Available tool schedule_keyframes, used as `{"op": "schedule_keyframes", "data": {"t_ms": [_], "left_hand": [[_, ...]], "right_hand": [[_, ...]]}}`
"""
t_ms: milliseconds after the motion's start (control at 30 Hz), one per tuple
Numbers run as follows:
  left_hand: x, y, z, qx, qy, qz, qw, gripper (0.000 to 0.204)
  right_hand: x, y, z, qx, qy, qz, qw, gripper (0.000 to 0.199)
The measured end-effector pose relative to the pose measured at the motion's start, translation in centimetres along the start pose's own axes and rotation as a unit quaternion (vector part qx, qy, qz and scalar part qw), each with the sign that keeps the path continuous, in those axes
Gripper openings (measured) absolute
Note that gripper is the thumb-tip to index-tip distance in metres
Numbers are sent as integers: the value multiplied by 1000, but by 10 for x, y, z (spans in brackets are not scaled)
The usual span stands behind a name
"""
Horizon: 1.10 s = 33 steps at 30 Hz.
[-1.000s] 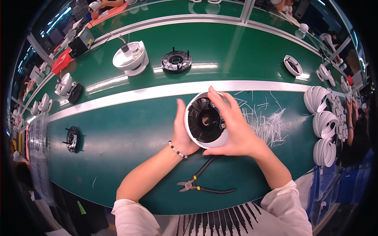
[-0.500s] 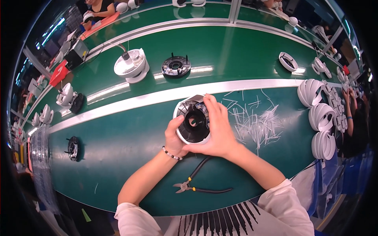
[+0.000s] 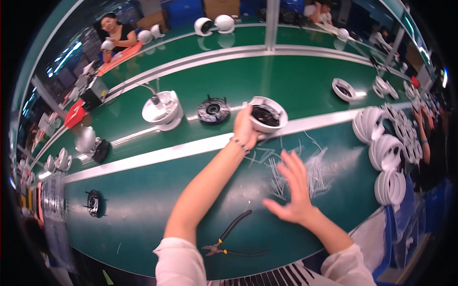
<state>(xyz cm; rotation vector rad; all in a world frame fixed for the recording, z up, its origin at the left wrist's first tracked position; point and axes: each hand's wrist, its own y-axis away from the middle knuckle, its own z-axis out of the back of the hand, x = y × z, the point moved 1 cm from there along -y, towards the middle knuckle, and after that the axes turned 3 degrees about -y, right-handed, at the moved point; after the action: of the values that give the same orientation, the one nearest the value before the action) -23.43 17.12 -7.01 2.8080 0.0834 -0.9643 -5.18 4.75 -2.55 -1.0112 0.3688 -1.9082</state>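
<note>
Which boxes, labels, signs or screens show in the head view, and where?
Cardboard boxes: far top, behind the line, brown, rectangular.
Blue crates: far top centre beside the boxes, blue, boxy.
Red flat packet or card: far left edge of the belt, red; its kind is unclear.
Dark box-shaped unit: left, just beyond the red piece, black-grey.
No screens or signs can be made out.
</note>
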Motion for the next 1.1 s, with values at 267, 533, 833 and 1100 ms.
{"op": "schedule_keyframes", "data": {"t_ms": [267,533,833,1100], "left_hand": [[30,-127,16,-169,-566,-164,790,36],[-43,-15,13,-136,-909,-203,337,60],[-75,62,69,-98,-897,-264,339,19],[-132,268,106,-173,-928,-177,280,20]], "right_hand": [[27,33,-28,266,-71,152,949,56],[50,20,-18,420,-40,69,904,88],[66,25,-23,428,-22,83,900,84],[69,22,-8,361,-108,75,923,63]]}}
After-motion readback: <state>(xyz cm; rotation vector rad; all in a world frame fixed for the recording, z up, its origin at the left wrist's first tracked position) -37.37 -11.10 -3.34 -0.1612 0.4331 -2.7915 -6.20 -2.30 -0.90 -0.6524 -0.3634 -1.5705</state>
